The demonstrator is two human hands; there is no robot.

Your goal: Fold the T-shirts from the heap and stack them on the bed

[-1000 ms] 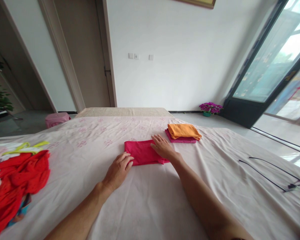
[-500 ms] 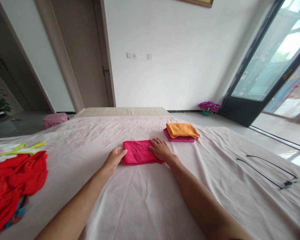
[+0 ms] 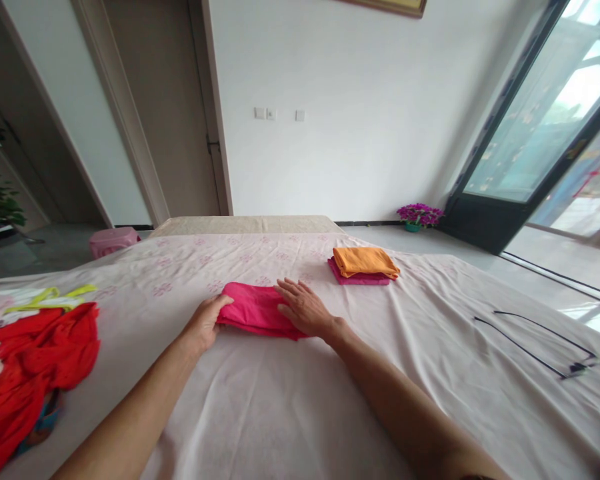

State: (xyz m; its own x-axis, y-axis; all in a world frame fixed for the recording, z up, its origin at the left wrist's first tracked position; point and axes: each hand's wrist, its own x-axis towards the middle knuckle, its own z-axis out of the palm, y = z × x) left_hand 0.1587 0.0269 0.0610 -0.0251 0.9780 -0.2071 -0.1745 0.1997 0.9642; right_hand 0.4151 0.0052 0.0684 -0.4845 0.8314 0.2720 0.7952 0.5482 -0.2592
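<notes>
In front of me a folded pink cloth garment (image 3: 255,308) lies on the pale bedsheet (image 3: 260,413). My left hand (image 3: 209,320) grips its left end, thumb on top and fingers underneath, and that end is slightly raised. Flat on the right part of the cloth rests my right hand (image 3: 306,308), its fingers stretched out and a little spread. Beyond the right hand sits a small stack: a folded orange cloth (image 3: 365,261) on top of a folded magenta one (image 3: 363,279).
A heap of red clothing (image 3: 55,350) with yellow straps lies at the left. Dark-framed glasses (image 3: 575,367) lie on the sheet at the right. Past the bed stand a pink stool (image 3: 114,242) and a pot of purple flowers (image 3: 419,215).
The pink garment has shifted left, and its left end is now gripped and slightly lifted by my left hand. My right hand has slid left with it. The stack has stayed put.
</notes>
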